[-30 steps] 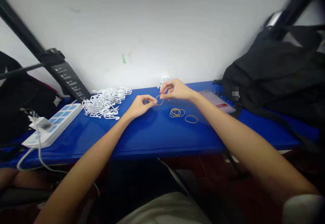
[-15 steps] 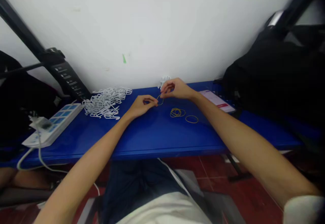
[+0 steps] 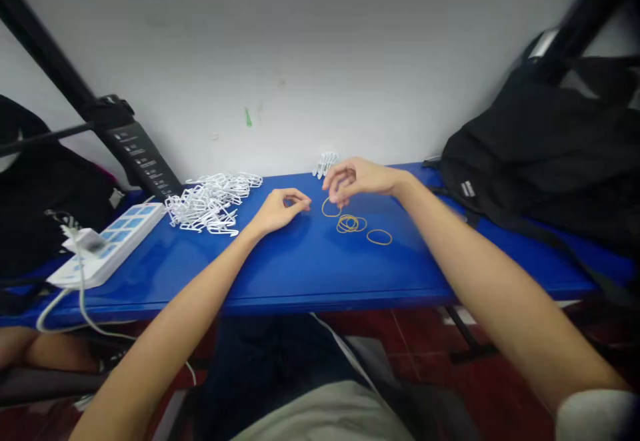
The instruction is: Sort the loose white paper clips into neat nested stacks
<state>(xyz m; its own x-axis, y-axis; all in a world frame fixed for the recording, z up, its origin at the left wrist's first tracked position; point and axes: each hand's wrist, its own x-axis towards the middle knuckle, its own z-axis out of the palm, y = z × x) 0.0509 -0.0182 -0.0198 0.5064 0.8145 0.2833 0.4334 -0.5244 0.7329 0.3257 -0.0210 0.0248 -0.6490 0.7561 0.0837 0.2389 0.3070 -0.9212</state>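
Observation:
My left hand (image 3: 280, 207) rests on the blue table (image 3: 300, 267) with thumb and forefinger pinched together and nothing visible between them. My right hand (image 3: 357, 179) hovers just to its right, fingers curled, with a tan rubber band (image 3: 330, 209) hanging from its fingertips down to the table. A small cluster of rubber bands (image 3: 351, 223) lies just below the right hand, and a single band (image 3: 379, 236) lies further right. A small bunch of white clips (image 3: 325, 161) stands behind the right hand by the wall.
A pile of white wire clips (image 3: 213, 199) lies left of my left hand. A white and blue power strip (image 3: 113, 237) with a plugged cable sits at the left edge. A black stand (image 3: 135, 154) leans at the left, and a black bag (image 3: 550, 147) fills the right.
Both hands were pinching one rubber band between them. The left hand has let go, and the right hand has moved a little right and down with the band.

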